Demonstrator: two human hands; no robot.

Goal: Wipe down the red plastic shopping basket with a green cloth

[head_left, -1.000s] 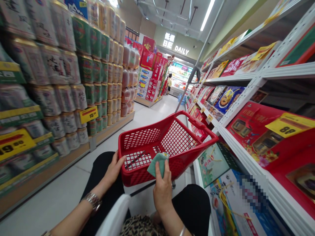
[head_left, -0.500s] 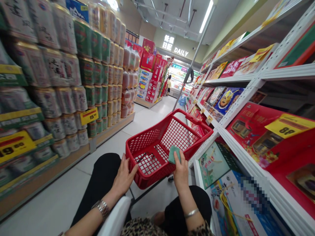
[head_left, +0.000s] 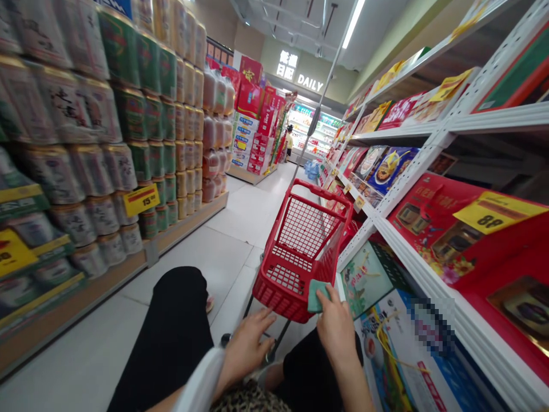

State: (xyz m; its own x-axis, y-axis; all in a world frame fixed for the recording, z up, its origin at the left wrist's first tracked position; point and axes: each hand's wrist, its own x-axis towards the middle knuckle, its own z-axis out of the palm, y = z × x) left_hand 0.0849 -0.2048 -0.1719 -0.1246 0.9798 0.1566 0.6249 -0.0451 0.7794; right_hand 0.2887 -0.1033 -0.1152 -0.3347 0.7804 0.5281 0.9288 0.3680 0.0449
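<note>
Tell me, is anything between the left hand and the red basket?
Nothing visible: only a small gap over the pale floor tile separates the left hand from the lower corner of the red shopping basket.

One head-worn camera looks forward and down along a supermarket aisle (head_left: 244, 217), with a wide view from close above the hands. Relative to the red shopping basket (head_left: 300, 252), the left hand (head_left: 249, 349) and right hand (head_left: 337, 326) lie near and below it, stacked cans (head_left: 98, 143) to its left, white shelving (head_left: 412, 200) to its right, and a refrigerated case (head_left: 315, 129) far beyond it.
</note>
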